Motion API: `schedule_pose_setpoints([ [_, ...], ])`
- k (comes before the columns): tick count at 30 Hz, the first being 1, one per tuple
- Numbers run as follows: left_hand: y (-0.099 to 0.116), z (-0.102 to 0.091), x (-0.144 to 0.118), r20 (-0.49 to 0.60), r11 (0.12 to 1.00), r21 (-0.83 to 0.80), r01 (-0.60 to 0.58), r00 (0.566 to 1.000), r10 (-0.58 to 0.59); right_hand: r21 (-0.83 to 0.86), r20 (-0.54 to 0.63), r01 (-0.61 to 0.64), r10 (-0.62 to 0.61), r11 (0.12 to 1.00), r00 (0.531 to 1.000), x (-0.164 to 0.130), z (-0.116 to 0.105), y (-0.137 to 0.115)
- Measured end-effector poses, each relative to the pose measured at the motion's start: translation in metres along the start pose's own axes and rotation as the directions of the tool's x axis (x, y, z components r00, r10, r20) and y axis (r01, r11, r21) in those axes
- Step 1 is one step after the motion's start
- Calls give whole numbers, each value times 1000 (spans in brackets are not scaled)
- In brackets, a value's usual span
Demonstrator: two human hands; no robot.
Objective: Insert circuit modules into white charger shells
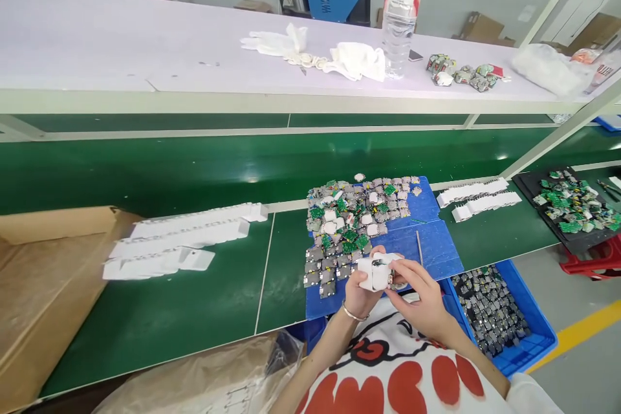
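Observation:
My left hand (359,296) is closed around a small white plastic casing (374,273), in front of my body at the near edge of the blue mat (439,246). A dark slot or part shows in the casing's upper face. My right hand (423,297) grips the right end of the same casing with thumb and fingers. A small part, perhaps a circuit board, shows at that end, mostly hidden by the fingers. Just beyond my hands, many small circuit board modules (347,218), grey, green and white, cover the mat. A thin rod-like tool (420,248) lies on its right half.
Rows of white casings (182,239) lie at left beside a cardboard box (63,220). More white casings (480,197) and a black tray of boards (575,204) are at right. A blue bin (543,330) of modules stands below. The shelf holds gloves (356,59) and a bottle (402,13).

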State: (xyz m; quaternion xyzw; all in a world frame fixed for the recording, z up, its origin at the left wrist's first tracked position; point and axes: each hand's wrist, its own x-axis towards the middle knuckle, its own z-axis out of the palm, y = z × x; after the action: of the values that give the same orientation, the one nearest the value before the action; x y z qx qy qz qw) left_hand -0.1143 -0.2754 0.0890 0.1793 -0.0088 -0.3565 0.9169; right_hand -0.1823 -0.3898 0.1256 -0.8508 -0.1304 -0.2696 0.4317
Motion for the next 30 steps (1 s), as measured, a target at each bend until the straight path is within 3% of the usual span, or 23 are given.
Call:
schedule_pose_setpoints([
  [7,14,-1,-7,45,999,46,-26,999,24,37,47,-93,92,995,995,0,7,-1],
  [16,25,-12,-9,54,995,-19,-95,994,96,33,103,37,-40,999,994,22,19,-12],
  [18,26,-15,-9,33,992,-52,-118,992,120,99,144,-10,-4,995,989,29,18,-12],
  [21,25,-21,-9,-15,988,-103,-111,994,110,237,244,-195,136,952,960,46,11,-7],
  [23,22,-24,-10,-11,989,-132,-65,998,64,270,370,-329,218,905,903,62,6,0],
  [24,20,-26,-11,7,989,-144,-35,999,36,272,464,-399,244,876,852,70,3,4],
  [27,12,-28,-11,98,986,-158,56,994,-41,256,725,-592,253,764,640,90,0,19],
  [30,3,-25,-10,174,965,-147,217,966,-191,175,875,-743,244,646,418,98,-1,33],
])
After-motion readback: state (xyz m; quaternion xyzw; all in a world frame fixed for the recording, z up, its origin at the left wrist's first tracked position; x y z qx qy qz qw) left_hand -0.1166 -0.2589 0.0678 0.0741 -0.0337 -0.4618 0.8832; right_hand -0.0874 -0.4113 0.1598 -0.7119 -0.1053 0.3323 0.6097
